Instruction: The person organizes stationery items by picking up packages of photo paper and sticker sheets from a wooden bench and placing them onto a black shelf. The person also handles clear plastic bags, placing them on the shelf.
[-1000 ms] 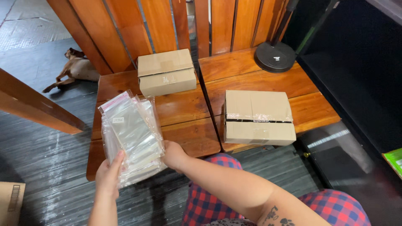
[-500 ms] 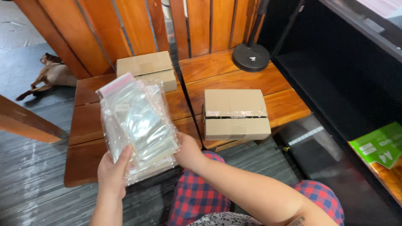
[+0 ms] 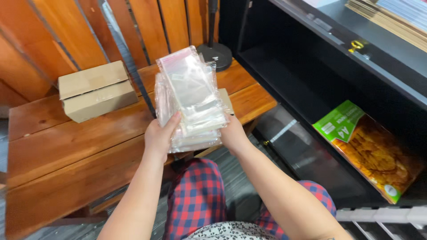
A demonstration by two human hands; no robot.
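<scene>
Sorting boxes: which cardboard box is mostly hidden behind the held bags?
The right-hand cardboard box, only its corner showing behind the clear plastic bags; the left box sits fully visible.

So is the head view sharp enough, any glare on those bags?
Head view: stack of clear plastic bags shows white sheen but edges stay readable; left hand and right hand look sharp; the black shelf interior is dark, with detail lost.
</scene>
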